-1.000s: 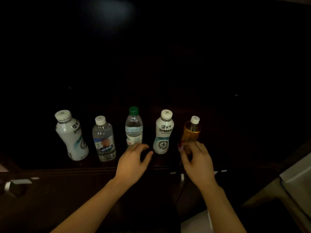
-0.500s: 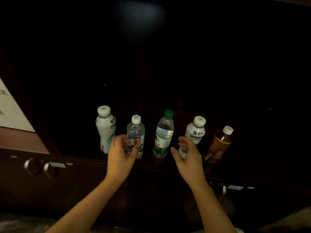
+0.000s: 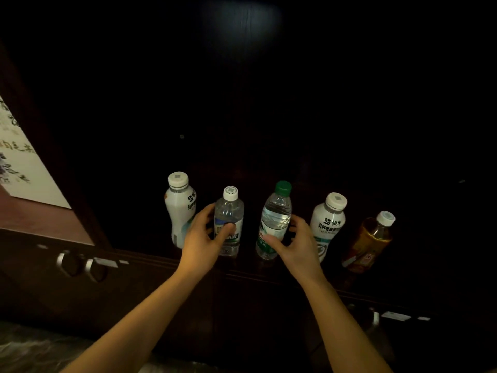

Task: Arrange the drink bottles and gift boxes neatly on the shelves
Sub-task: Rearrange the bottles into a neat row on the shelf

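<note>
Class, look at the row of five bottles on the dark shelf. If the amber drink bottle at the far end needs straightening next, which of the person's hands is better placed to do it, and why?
Probably the right hand. It is at the green-capped bottle, nearer the amber bottle. The left hand is wrapped around the clear white-capped bottle, further away.

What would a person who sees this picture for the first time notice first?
Five bottles stand in a row on a dark shelf, bright against the blackness. The left hand wraps the clear white-capped bottle, and the right hand grips the green-capped bottle beside it.
</note>
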### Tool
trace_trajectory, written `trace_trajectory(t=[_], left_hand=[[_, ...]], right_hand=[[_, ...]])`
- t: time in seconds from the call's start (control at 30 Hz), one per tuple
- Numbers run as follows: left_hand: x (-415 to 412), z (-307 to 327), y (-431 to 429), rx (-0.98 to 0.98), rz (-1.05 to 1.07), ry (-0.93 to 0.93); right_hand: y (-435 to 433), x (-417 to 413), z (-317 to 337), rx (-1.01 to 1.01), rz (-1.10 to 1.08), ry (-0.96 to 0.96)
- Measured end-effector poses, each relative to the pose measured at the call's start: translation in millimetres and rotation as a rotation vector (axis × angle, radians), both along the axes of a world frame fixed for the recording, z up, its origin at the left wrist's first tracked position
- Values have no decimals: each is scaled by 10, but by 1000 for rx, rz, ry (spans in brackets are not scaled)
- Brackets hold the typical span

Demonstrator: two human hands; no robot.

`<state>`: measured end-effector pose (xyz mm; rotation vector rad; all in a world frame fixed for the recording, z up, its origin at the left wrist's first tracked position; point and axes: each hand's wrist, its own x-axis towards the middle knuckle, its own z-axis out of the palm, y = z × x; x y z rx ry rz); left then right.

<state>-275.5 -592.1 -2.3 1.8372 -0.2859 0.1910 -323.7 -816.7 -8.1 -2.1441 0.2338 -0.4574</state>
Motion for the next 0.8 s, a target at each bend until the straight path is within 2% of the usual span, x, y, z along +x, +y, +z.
trace_trajectory(t=[0.2,0.8], left_hand=[[79,30,-71,-27,-40,20],[231,-22,-94,-9,-88,52]], right_hand=[[16,98,-78,12,-5,-14],[-159,68,-39,143,169,87]])
